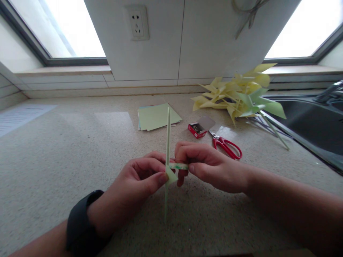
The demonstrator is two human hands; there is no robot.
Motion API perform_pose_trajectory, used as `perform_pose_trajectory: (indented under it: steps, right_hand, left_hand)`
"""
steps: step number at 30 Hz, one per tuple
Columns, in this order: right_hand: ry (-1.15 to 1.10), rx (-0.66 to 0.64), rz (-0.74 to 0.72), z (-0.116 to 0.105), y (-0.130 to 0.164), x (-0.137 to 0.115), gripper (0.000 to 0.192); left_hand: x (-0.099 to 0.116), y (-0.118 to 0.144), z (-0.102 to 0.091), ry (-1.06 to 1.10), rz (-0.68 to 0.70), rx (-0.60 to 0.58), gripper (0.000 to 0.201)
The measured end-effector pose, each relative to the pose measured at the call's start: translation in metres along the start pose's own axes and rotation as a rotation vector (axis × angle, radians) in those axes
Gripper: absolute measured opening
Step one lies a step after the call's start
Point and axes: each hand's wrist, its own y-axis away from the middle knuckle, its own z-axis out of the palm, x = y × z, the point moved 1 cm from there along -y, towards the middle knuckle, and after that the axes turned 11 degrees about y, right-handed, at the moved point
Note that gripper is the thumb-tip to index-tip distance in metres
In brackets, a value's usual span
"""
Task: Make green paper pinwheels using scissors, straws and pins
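My left hand (139, 178) pinches a folded green paper (170, 175) against an upright pale stick (168, 142); my right hand (206, 164) grips a short straw piece (179, 166) lying crosswise, touching the stick. Both sit nearer me than the red scissors (227, 146) on the tabletop (66, 150).

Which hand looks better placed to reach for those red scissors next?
Probably the right hand: the red scissors lie just beyond it, while the left hand pinches the straw.

Both hands (171, 171) pinch green pinwheel (168, 142)
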Motion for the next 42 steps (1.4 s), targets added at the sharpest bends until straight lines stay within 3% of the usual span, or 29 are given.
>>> perform_pose_trajectory:
  steps: [15, 21, 42]
  right_hand:
    - [-0.091, -0.019, -0.004, 0.0006, -0.0001, -0.0004, 0.007]
    - [-0.064, -0.024, -0.009, -0.0008, -0.0001, -0.0020, 0.008]
    - [-0.029, -0.034, -0.051, -0.0020, 0.0001, -0.0014, 0.011]
  left_hand:
    - [0.0009, -0.0023, 0.0006, -0.009, 0.011, -0.049, 0.013]
    - [0.0010, -0.0018, 0.0004, -0.027, 0.015, -0.018, 0.017]
    - [0.0021, -0.0020, 0.0028, 0.007, 0.007, -0.073, 0.015]
